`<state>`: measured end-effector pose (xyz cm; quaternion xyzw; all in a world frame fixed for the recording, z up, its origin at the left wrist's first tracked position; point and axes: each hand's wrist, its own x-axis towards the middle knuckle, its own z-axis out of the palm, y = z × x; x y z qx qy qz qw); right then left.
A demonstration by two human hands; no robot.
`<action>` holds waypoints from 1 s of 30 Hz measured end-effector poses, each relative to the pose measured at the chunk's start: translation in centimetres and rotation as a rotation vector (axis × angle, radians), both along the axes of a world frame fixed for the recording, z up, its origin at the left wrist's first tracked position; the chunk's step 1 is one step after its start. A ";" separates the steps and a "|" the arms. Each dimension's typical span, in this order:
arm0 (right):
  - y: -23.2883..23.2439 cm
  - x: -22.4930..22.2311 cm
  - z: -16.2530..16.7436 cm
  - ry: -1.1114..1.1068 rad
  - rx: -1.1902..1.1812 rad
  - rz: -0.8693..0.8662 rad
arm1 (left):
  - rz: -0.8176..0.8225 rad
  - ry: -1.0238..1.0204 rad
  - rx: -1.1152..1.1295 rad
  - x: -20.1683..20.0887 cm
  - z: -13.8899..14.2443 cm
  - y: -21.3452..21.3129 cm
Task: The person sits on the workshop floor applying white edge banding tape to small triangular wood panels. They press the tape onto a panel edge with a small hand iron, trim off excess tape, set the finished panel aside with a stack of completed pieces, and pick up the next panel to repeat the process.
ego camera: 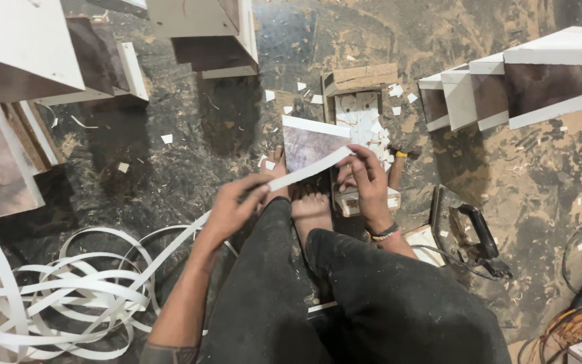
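Observation:
I sit on the floor in black trousers with my bare feet in front of me. My left hand (234,205) pinches a long white edge-banding strip (304,172) near its middle. My right hand (366,178) grips the strip's free end against the top edge of a small brown laminated panel (308,145) that stands upright by my feet. The strip trails back to the left into a loose tangle of white coils (69,296) on the floor. A beaded band sits on my right wrist.
White-edged brown boxes stand at the top left (21,47), top middle (213,34) and right (520,87). A small wooden box with white scraps (362,111) lies ahead. An electric iron (469,232), orange cables (567,327) and sawdust cover the dark floor.

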<state>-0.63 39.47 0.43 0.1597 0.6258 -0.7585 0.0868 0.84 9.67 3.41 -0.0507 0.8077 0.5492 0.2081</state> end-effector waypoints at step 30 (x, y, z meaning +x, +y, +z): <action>0.5 -2.1 1.9 0.253 0.786 0.144 | -0.259 0.770 -0.455 -1.7 0.1 4.9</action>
